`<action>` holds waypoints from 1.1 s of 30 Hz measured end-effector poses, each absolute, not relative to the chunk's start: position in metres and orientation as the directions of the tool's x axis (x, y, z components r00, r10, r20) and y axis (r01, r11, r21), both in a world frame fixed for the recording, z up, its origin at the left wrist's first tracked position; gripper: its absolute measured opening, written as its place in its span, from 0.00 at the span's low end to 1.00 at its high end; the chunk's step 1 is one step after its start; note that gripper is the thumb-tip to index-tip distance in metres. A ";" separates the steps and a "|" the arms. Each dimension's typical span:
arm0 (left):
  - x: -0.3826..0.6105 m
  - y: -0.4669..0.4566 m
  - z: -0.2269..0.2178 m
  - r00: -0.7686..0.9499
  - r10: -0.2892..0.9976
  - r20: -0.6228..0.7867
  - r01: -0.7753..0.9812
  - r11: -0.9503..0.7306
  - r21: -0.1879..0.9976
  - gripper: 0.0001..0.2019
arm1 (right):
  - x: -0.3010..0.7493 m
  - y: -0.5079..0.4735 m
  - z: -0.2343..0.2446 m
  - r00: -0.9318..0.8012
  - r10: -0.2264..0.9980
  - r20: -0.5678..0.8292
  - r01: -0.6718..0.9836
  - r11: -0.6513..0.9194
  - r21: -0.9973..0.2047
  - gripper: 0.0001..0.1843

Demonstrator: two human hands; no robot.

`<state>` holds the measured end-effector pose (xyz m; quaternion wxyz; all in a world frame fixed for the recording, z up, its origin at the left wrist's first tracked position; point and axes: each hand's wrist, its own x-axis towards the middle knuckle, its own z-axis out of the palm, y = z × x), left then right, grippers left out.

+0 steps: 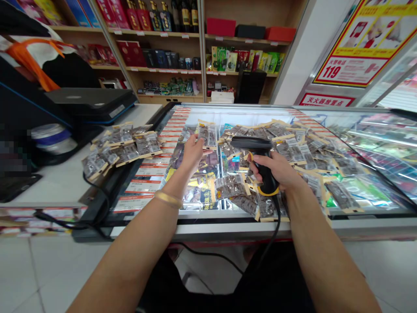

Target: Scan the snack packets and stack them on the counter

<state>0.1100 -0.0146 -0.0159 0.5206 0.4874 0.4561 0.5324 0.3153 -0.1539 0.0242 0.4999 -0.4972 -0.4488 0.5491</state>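
My left hand (pixel 194 153) pinches the lower left edge of a small snack packet (pixel 207 133), its labelled side facing up over the freezer glass. In my right hand (pixel 276 167) is a black and yellow barcode scanner (pixel 267 174), gripped by the handle, its head turned left toward that packet. The scanner's cord hangs down over the freezer's front edge. A wide pile of like packets (pixel 293 150) lies on the glass around and beyond the scanner. To the left, a smaller heap of these packets (pixel 125 145) rests where the counter meets the freezer.
A chest freezer (pixel 202 230) with a sliding glass top spans the front. On the white counter (pixel 58 182) at left stand a dark machine (pixel 93 102) and a tape roll (pixel 54 137). Stocked shelves (pixel 156 32) line the back. A person in black and orange (pixel 70 69) is at far left.
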 end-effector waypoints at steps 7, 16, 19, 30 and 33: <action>0.110 -0.016 -0.015 0.002 0.999 0.044 -0.099 -0.044 0.994 0.02 | 0.315 -0.153 0.024 -0.004 0.994 -0.112 -0.106 -0.112 -0.988 0.21; 0.110 -0.015 -0.014 0.006 0.999 0.041 -0.142 -0.040 0.989 0.04 | 0.316 -0.153 0.023 -0.007 0.991 -0.132 -0.099 -0.132 -0.986 0.22; 0.110 -0.013 -0.015 -0.004 0.999 0.046 -0.144 -0.046 0.988 0.06 | 0.315 -0.153 0.024 -0.007 0.990 -0.142 -0.103 -0.142 -0.984 0.23; 0.095 -0.008 -0.003 -0.075 0.993 0.095 -0.105 -0.103 0.989 0.04 | 0.313 -0.150 0.038 -0.063 0.993 -0.096 -0.082 -0.101 -0.991 0.23; 0.058 0.008 0.016 -0.188 0.952 0.241 0.041 -0.238 0.970 0.08 | 0.294 -0.143 0.054 -0.042 0.998 -0.048 -0.083 -0.052 -0.995 0.23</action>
